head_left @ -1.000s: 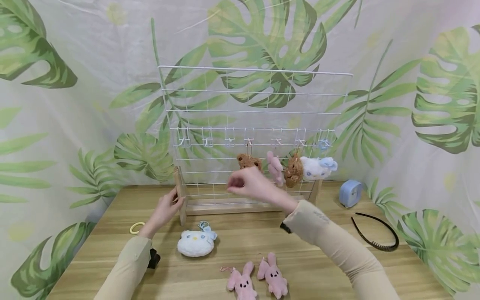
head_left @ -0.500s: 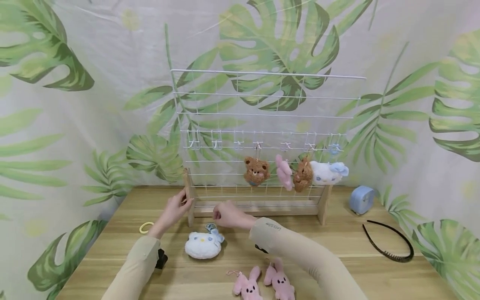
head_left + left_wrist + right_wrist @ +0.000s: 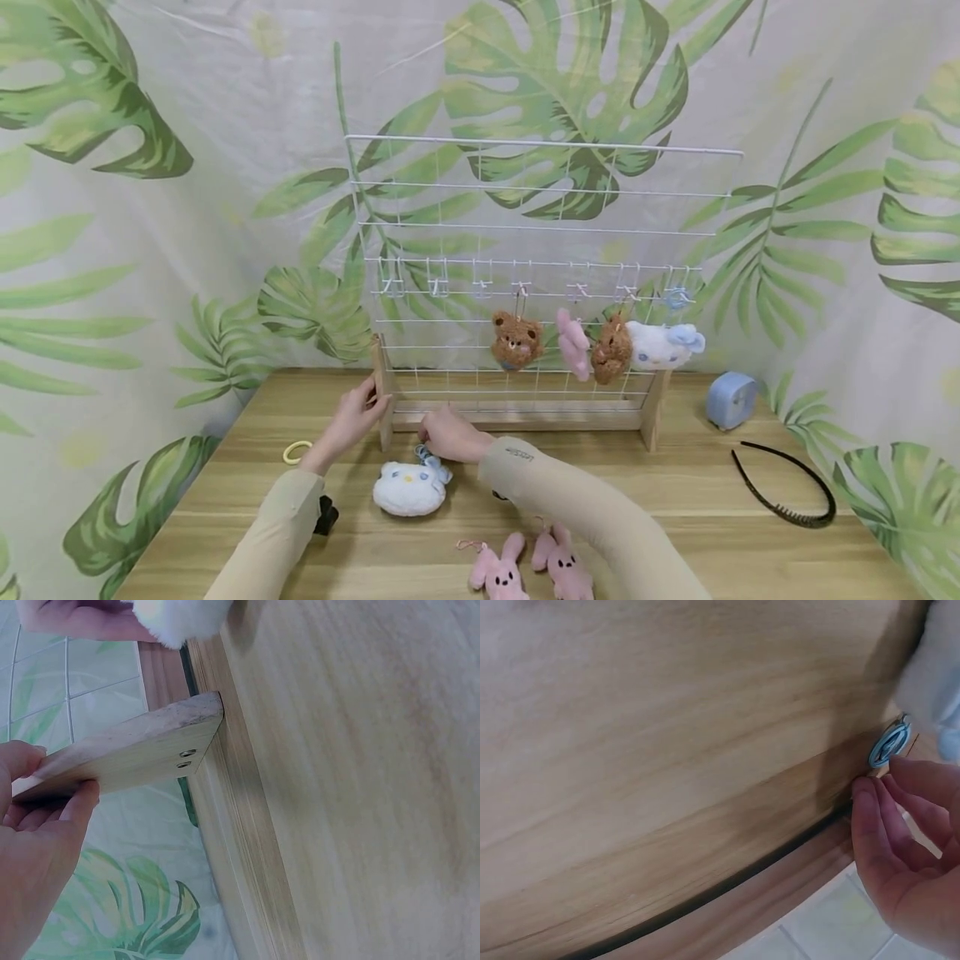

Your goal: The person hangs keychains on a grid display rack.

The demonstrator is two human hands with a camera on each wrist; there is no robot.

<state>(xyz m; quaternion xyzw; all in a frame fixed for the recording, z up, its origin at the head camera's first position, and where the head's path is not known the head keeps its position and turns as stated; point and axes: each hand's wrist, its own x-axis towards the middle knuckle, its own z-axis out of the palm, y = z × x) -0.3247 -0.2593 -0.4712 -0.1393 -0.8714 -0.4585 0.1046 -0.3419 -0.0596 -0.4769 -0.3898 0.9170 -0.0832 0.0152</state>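
Head view: the left hand (image 3: 349,425) grips the pale wooden end board (image 3: 380,360) of the white wire grid rack (image 3: 543,145). Before that rack's left part lies the fluffy white plush head (image 3: 408,492), its looped blue ring (image 3: 422,453) right beside the right hand (image 3: 452,435). Left wrist: thumb and fingers clasp the board. Right wrist: ring at the thumb tip, fingers bent; pinched or not, can't tell.
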